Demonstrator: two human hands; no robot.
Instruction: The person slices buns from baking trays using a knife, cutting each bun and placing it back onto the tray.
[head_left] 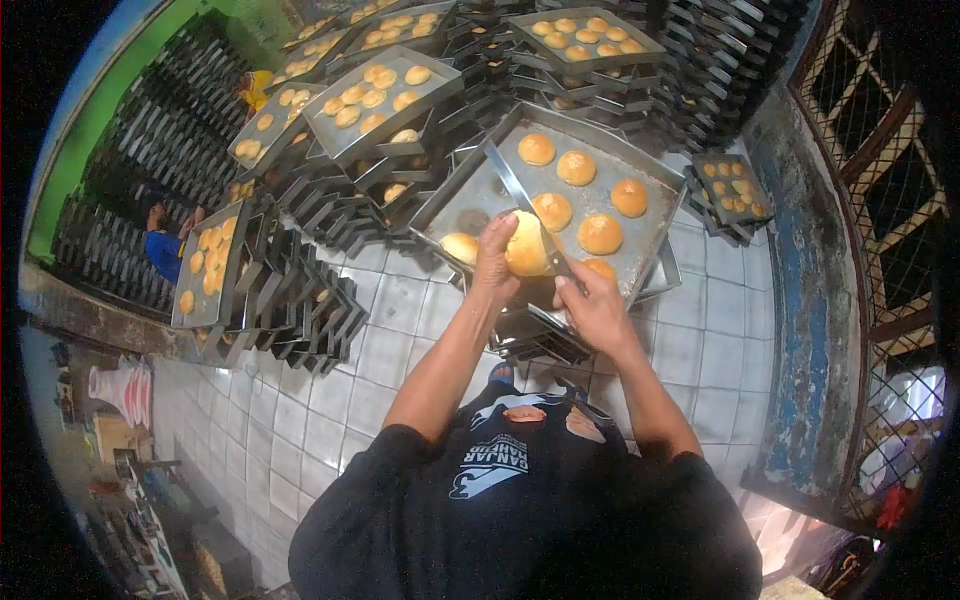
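Note:
My left hand (497,262) is closed around a golden bun (525,246), thumb on top, holding it above a metal baking tray (638,258). In my right hand (592,305) is a long knife (512,178); the fingers wrap its handle beside the bun. The blade lies along the bun's right side and points away, up and to the left. Whether it has cut into the bun I cannot tell. Several round browned buns (576,168) sit on the tray, and another bun (460,248) lies by its near left corner, left of my left hand.
Stacked trays of buns (383,90) stand ahead and to the left, with another tray of buns (588,42) at the back. A small tray stack (733,190) is near the right wall. At far left is a person in blue (163,252). White tiles (390,310) cover the floor.

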